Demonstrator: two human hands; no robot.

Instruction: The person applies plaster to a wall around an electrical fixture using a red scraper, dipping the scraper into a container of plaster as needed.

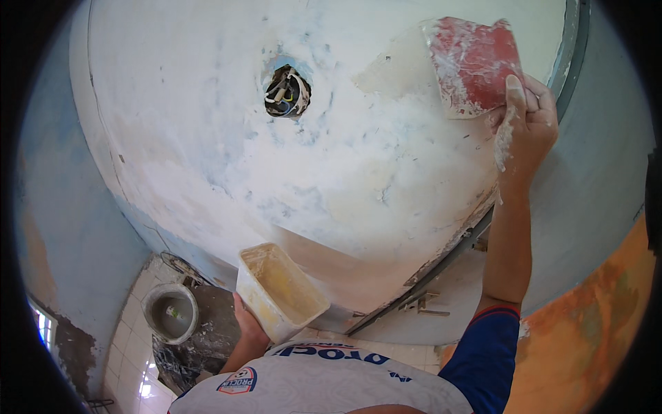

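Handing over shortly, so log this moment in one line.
right hand: red spreader at wall | left hand: pale tub | wall: wires in round hole

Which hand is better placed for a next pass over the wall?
Probably the right hand: it holds the red spreader up at the wall. The left hand is near the torso, holding the tub.
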